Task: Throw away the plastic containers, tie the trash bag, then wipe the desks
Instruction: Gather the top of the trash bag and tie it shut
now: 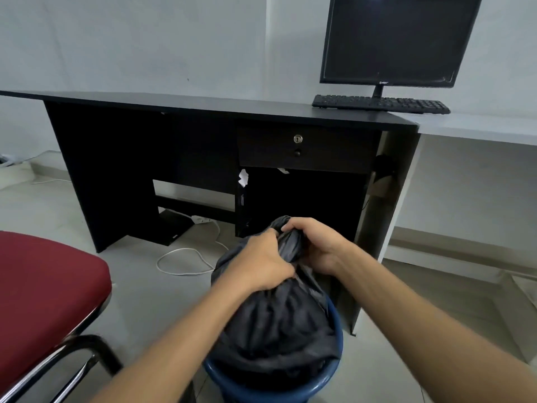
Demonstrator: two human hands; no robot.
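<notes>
A black trash bag [279, 324] bulges out of a blue bin [334, 370] on the floor in front of me. Its top is gathered into a twisted neck. My left hand [258, 263] grips the gathered plastic from the left. My right hand [316, 242] grips the neck from the right, its fingers curled over the bag's upper tip. A black desk [203, 103] stands behind the bin, and a white desk [479, 126] adjoins it on the right. What lies inside the bag is hidden.
A black monitor [398, 39] and keyboard [380, 103] sit at the desks' junction. A red-seated chair [46, 292] with a metal frame stands close on the left. White cables [180, 257] and a power strip [200, 219] lie on the floor under the black desk.
</notes>
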